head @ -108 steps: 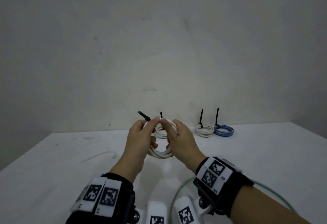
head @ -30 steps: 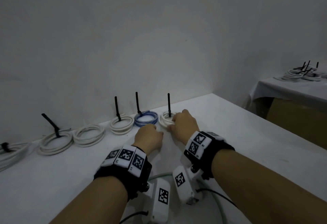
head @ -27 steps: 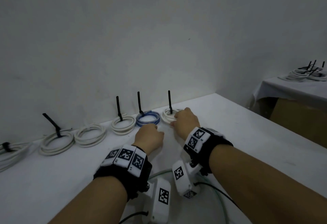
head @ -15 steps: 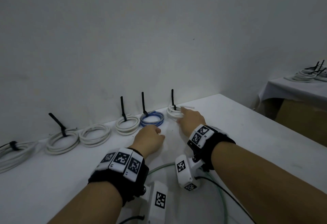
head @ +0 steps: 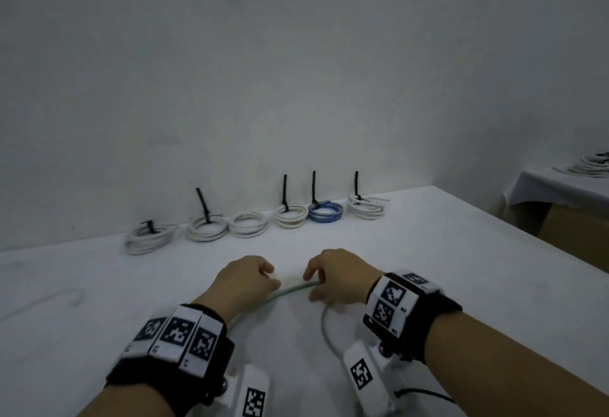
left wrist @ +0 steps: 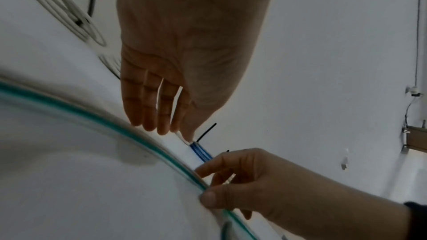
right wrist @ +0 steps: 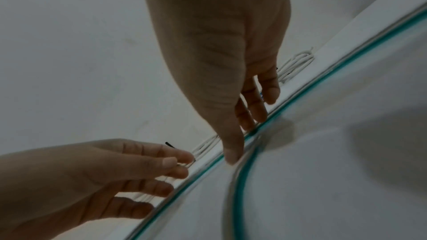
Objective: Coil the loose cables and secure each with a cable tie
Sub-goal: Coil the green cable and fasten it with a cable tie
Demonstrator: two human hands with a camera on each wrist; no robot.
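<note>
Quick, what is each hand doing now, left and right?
Left hand: open, fingertips at the green cable, not gripping.
Right hand: pinches the green cable.

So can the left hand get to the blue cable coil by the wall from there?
Probably yes. The left hand is low over the table, holding nothing, and only bare tabletop lies between it and the blue coil.

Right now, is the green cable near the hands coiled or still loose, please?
Loose: the green cable lies in one open curve on the table, untied, with the right hand pinching it.

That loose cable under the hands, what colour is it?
Teal green cable, clearest in the left wrist view.
</note>
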